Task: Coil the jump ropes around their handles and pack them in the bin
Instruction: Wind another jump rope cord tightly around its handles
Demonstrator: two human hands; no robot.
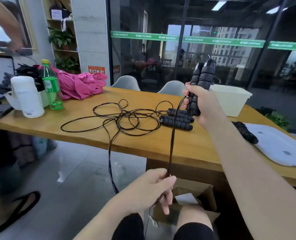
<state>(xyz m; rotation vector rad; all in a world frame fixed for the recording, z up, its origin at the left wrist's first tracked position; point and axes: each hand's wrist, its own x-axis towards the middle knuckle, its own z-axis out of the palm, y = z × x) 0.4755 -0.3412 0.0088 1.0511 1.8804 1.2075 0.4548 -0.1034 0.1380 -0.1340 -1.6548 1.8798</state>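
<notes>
So the right hand [201,103] is gripping a pair of black foam handles [200,84] held together and pointing up, raised above the wooden table [143,141]. The doubled rope [172,135] from those handles is running taut down toward the near edge, where the left hand [152,186] is pinching it between thumb and fingers, below table level over the person's knees. Past that hand the rope is hanging down toward the floor.

Another jump rope is lying on the table: its two handles [177,118] are sitting side by side just left of the right hand, and its cord is sprawling in a loose tangle [119,116] further left. The white bin [232,99] is sitting at the far right of the table, just behind the raised handles.

Far left there's a green bottle [51,84], a white flask [26,96] and a pink cloth [79,84]. Another black coiled bundle [244,130] is resting on a white pad [282,146] at the right.
</notes>
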